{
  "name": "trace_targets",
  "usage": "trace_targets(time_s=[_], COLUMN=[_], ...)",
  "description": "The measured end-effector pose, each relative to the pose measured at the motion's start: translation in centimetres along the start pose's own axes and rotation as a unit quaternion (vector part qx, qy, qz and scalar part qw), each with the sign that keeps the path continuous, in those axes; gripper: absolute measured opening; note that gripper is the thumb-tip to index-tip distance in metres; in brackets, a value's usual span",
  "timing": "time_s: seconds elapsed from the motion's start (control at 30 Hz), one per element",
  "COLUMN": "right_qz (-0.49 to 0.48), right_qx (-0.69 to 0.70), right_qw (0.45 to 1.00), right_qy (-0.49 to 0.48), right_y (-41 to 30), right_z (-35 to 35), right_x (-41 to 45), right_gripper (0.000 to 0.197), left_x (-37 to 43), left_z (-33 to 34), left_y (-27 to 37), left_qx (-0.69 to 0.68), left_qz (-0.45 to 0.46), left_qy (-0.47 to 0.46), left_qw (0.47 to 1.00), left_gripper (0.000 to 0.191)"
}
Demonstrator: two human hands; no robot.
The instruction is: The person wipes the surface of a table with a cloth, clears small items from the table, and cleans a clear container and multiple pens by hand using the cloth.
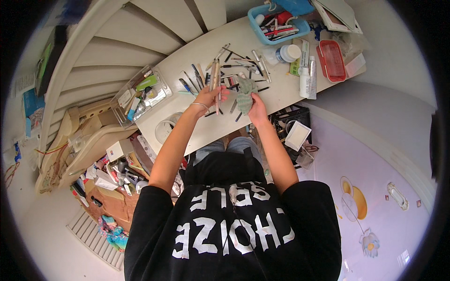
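Note:
A few slender, pale pens stand upright in the grip of my left hand, which wears a bangle at the wrist. My right hand holds a crumpled grey-green cloth beside them. Under and around both hands, several loose pens and pencils lie scattered on the white tabletop. A blue-capped pen and other thin tools lie to the left of the held pens. Close to my left forearm is a clear round container, partly hidden by the arm.
A clear plastic box of small items sits at the table's left end. At the back are a blue basket of pens and a white jar. A white bottle and a red-rimmed box are on the right. Slatted boards rise behind.

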State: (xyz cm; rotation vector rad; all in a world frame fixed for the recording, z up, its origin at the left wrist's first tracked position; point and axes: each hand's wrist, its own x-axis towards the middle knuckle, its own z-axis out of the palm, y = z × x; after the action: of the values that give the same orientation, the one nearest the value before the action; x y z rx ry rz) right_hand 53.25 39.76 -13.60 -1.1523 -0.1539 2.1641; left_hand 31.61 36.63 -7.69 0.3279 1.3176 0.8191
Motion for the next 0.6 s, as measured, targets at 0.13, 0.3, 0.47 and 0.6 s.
trace_targets(time_s=[0.13, 0.3, 0.47, 0.6], right_qz=[0.003, 0.022, 0.031, 0.032], right_qx=[0.005, 0.012, -0.023, -0.023], right_qw=[1.0, 0.999, 0.999, 0.999], right_qy=[0.008, -0.027, -0.023, -0.01], right_y=[0.0, -0.6, -0.8, -0.6], right_z=[1.0, 0.5, 0.2, 0.0], right_x=[-0.3, 0.0, 0.1, 0.6], right_gripper=[0.029, 0.033, 0.037, 0.038], left_x=[-0.5, -0.8, -1.1, -1.7], left_z=[-0.5, -0.8, -0.9, -0.1], left_y=[-0.2, -0.4, -0.4, 0.2], left_qx=[-0.098, -0.127, -0.101, -0.114], left_qz=[-0.01, -0.007, -0.01, -0.008], left_qy=[-0.032, -0.079, -0.106, -0.08], left_qw=[0.995, 0.989, 0.989, 0.99], left_gripper=[0.031, 0.032, 0.033, 0.035])
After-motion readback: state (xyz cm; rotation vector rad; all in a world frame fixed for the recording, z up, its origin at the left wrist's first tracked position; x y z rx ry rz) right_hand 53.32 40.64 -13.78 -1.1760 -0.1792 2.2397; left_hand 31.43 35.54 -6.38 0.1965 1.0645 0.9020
